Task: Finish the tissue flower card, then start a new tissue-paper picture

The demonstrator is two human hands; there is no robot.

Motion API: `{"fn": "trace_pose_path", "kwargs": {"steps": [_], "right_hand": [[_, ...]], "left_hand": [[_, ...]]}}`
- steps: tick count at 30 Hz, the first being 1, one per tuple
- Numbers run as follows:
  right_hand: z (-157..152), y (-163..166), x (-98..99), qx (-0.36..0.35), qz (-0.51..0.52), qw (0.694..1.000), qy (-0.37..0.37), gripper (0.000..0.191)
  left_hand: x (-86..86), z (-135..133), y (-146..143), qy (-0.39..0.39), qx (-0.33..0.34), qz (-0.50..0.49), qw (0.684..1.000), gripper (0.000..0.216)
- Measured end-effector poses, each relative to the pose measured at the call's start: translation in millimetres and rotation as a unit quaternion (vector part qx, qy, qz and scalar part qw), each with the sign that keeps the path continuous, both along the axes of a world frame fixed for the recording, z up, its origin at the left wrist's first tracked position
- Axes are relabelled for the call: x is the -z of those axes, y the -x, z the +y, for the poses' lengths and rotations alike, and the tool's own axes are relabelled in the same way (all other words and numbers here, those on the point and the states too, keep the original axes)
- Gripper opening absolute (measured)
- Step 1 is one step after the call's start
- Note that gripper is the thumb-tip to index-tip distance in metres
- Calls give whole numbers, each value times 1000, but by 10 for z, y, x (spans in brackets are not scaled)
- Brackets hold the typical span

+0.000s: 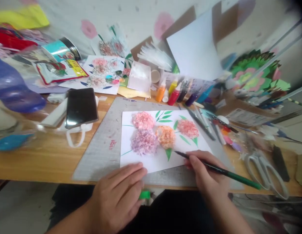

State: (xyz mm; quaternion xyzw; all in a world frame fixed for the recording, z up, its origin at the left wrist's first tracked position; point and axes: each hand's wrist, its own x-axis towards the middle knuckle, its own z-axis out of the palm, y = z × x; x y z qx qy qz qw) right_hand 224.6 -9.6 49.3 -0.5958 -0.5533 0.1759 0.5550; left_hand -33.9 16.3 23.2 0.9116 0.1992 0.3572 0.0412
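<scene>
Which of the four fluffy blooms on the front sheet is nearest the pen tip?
The orange bloom, right of the purple bloom: its lower right edge is beside the pen tip; purple and both pink blooms lie farther off.

From where I stand, I can't read a word or a number anywhere. The white label (248, 116) on the cardboard box (229, 108) carries dark print, all of it smeared. The red-edged packet (60, 71) and the teal can (55, 52) have printed faces, too blurred to make out. Reddish marks (112, 144) on the grey mat (97, 156) don't resolve into letters, and any lettering on the green pen (238, 178) is too small to tell.
</scene>
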Motion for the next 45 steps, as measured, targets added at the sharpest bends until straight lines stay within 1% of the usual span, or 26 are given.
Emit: {"fn": "trace_pose_path", "kwargs": {"steps": [3, 5, 12, 16, 23, 25, 29, 32, 36, 40, 43, 45], "right_hand": [[19, -17, -40, -10, -72, 997, 37, 1], [40, -8, -79, -24, -112, 993, 37, 4], [78, 83, -140, -15, -189, 981, 48, 6], [70, 59, -141, -36, -166, 984, 55, 9], [69, 45, -142, -37, -153, 985, 69, 7], [70, 39, -148, -34, -159, 984, 73, 6], [79, 13, -167, -65, -184, 978, 72, 8], [86, -1, -179, -53, -184, 978, 77, 6], [93, 9, -176, -60, -185, 978, 80, 8], [88, 31, -176, -43, -178, 980, 76, 6], [76, 0, -181, -65, -183, 978, 77, 7], [64, -42, -180, -86, -190, 976, 69, 9]], "left_hand": [[1, -18, 15, -1, 3, 26, 1000, 20], [9, -41, 8, 2, -6, 26, 1000, 19], [70, -85, -68, 9, -41, -11, 999, 27], [71, -88, -53, 9, -31, -3, 999, 28], [83, -87, -27, 0, -28, 4, 1000, 29], [89, -85, -31, -9, -29, 4, 1000, 30], [83, -90, -41, -7, -38, 14, 999, 31], [78, -104, -46, 3, -38, 17, 999, 27], [88, -127, -52, 13, -50, -7, 999, 23], [89, -135, -62, 21, -48, -7, 999, 20], [84, -133, -73, 29, -62, -14, 998, 20], [83, -130, -76, 25, -59, -10, 998, 21]]}}
